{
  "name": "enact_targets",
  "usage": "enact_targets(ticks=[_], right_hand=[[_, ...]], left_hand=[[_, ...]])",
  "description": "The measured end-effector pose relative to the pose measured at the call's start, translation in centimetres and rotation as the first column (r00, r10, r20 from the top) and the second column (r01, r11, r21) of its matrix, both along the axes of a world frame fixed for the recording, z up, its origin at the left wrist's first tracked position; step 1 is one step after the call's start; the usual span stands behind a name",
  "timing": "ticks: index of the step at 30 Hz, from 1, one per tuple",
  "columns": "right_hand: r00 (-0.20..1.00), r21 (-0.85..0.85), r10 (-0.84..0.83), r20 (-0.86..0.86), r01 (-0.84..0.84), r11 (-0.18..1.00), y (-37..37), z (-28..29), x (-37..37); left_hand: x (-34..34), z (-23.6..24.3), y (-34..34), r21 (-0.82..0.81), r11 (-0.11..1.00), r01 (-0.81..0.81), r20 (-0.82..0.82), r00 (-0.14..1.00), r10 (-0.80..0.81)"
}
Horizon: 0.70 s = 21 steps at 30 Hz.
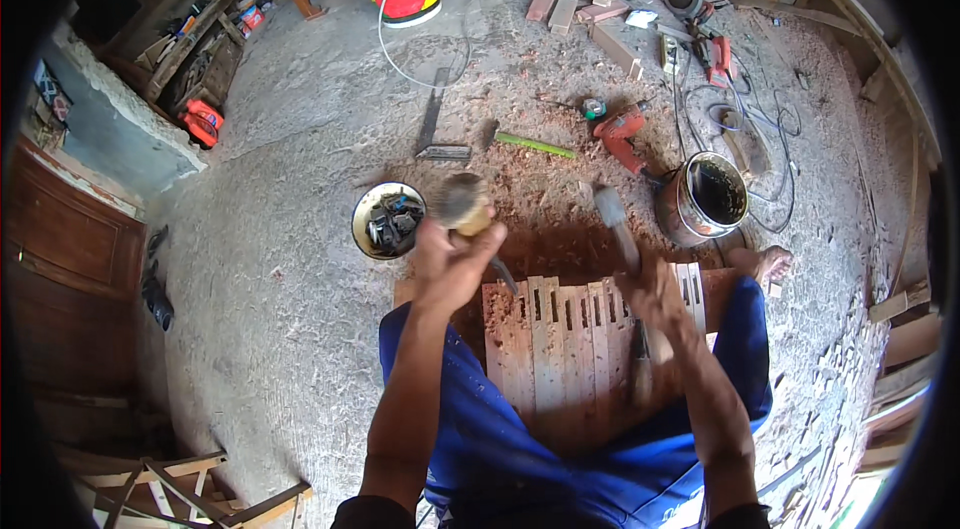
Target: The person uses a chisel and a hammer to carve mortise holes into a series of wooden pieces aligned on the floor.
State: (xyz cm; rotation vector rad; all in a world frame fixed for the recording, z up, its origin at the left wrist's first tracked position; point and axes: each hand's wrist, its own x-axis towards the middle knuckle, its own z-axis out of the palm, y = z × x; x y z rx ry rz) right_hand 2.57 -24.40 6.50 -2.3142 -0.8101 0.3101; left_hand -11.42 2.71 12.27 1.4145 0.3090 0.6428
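Observation:
My left hand [452, 259] is closed around the thick wooden handle of a chisel [464, 204]. Its dark blade slants down toward the wooden slats [560, 349], which lie side by side between my legs with a row of narrow slots near their far ends. In my right hand [657, 297] is a hammer [609, 206], held by its handle with the grey head raised over the far side of the slats. The hammer head and the chisel are apart. Red-brown wood chips lie on the nearest-left slats.
Beyond the slats lie a green-handled hammer [535, 145], a metal square [440, 124], a red drill [622, 134] and a tape measure [594, 109]. A tub of small metal parts [390, 221] stands left, a dark-filled bucket [705, 197] right. Cables [780, 129] and wood offcuts [575, 4] lie farther off.

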Motion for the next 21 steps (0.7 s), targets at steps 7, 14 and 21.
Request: enact_targets(ticks=[7, 14, 21], right_hand=[[0.334, 0.174, 0.034, -0.942, 0.4, 0.9, -6.9, -0.8, -14.8], [0.094, 0.146, 0.114, -0.989, 0.538, 0.83, -8.9, -4.0, -19.3], [0.116, 0.164, 0.119, -0.986, 0.551, 0.818, -9.2, -4.5, -19.4]], left_hand=[[0.5, -1.1, -4.5, 0.276, 0.954, -0.115, -0.044, 0.99, 0.132], [-0.5, -4.2, -6.1, -0.041, 0.998, -0.052, -0.122, 0.991, 0.047], [-1.3, -3.7, -6.7, 0.005, 0.999, -0.038, -0.061, 0.997, 0.038]])
